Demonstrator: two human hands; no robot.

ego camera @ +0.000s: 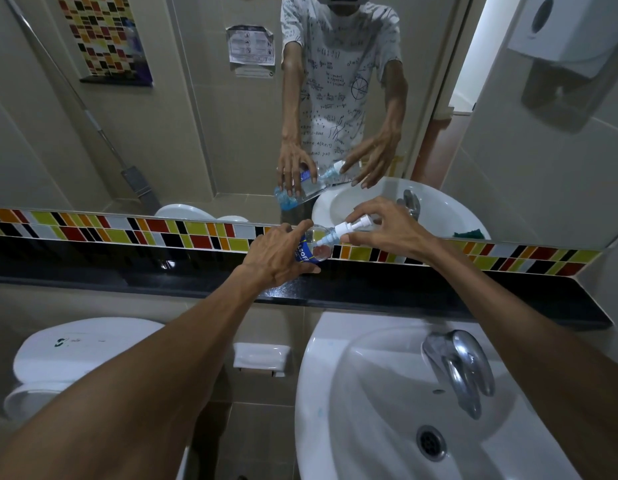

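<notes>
While bottle leans neck-right, risk = liquid spilling at neck, or bottle slipping onto ledge/basin, if pump comes loose w/ body this tilted.

Near to far:
1. White ceramic washbasin (311, 393) w/ chrome lever tap (456, 368): below forearms, not touched.
2. Black polished stone ledge (439, 292): under both hands.
3. Left hand (276, 254): fingers curled round clear round-bodied plastic bottle w/ blue label (316, 242), held over ledge, nearly on its side.
4. Right hand (387, 230): thumb + forefingers pinch white plastic pump head (342, 230) at bottle neck; remaining fingers loosely bent. Pump seated or not: can't tell.
5. Multicolour tile strip (127, 233), then wall mirror (196, 133) behind.
</notes>
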